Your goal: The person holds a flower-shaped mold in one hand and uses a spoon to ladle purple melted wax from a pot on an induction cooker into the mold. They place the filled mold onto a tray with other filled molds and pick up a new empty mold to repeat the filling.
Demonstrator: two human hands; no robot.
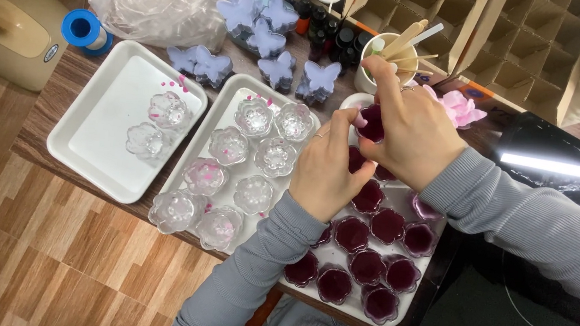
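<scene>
Both my hands meet over a white tray (338, 256) that holds several flower-shaped clear cups filled with dark purple liquid (352, 233). My left hand (325, 165) and my right hand (407, 128) together pinch one filled purple cup (370, 122), lifted just above the tray's far end. A middle white tray (229, 100) to the left carries several empty clear flower cups (276, 156), some with pink specks inside. Grey sleeves cover both forearms.
A third white tray (105, 134) at the left holds two clear cups. Lilac butterfly moulds (278, 68), a white cup of wooden sticks (392, 56), a pink flower (460, 107) and cardboard dividers stand behind. A black induction hob (501, 325) sits at right.
</scene>
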